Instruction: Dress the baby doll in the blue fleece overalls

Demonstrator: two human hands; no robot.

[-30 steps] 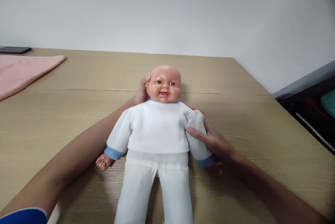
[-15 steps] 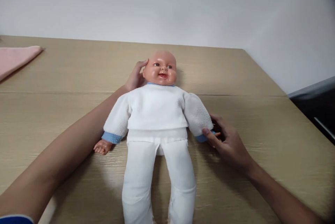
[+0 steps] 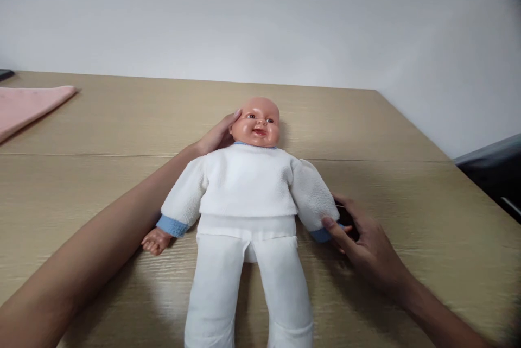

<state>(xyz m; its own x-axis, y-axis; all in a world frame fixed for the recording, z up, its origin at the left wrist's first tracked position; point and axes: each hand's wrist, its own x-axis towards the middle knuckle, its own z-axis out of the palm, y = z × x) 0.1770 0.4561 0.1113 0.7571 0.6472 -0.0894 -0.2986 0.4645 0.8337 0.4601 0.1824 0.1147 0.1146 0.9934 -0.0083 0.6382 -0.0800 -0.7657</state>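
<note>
Here's the doll (image 3: 248, 185), face up on the table (image 3: 407, 196), legs running out of view at the bottom edge, and both hands are on it, well apart from each other! Up at the doll's top end, the left hand (image 3: 220, 132) cups the side of the head (image 3: 265, 106), thumb laid by the temple; its fingers are tucked out of sight, so no telling how firmly they hold. Over at the doll's side, the right hand (image 3: 368, 250) curves about the end of a white sleeve (image 3: 311, 193), thumb against the blue cuff (image 3: 320, 235), fingers partly hidden beyond it; whether that grip is closed, I can't tell. It reads as a steadying and arranging step: head supported, arm being handled. A good next move would call for keeping that head supported and guiding the arm gently by the cuff, without twisting the small hand. Well beyond the doll's shoulder, past the left forearm, lies a pink cloth (image 3: 32, 106).
</note>
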